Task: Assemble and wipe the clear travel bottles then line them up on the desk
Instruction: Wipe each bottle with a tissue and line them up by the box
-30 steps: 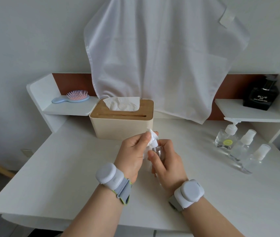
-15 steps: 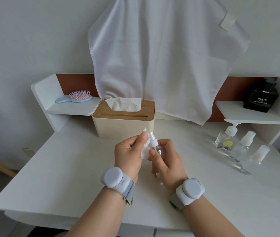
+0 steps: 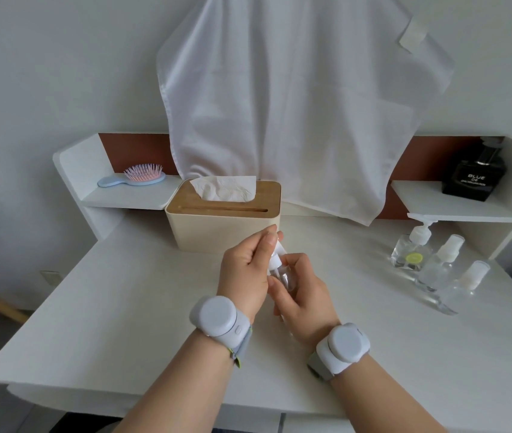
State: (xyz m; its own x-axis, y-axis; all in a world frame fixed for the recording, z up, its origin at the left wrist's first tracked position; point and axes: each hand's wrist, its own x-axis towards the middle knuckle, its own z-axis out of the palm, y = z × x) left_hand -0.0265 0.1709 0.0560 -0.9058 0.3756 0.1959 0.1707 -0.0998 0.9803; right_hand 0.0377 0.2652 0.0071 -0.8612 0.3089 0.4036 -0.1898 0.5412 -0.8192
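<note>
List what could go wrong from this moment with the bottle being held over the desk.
1. The small clear bottle is held above the desk between the left hand and right hand; the left grip is only on its white spray top, so a slip may drop it.
2. Three finished bottles stand close together at the right; setting this one beside them might topple one.

A small clear spray bottle with a white nozzle sits tilted between both hands. 3 more clear bottles line the surface's right side.
</note>
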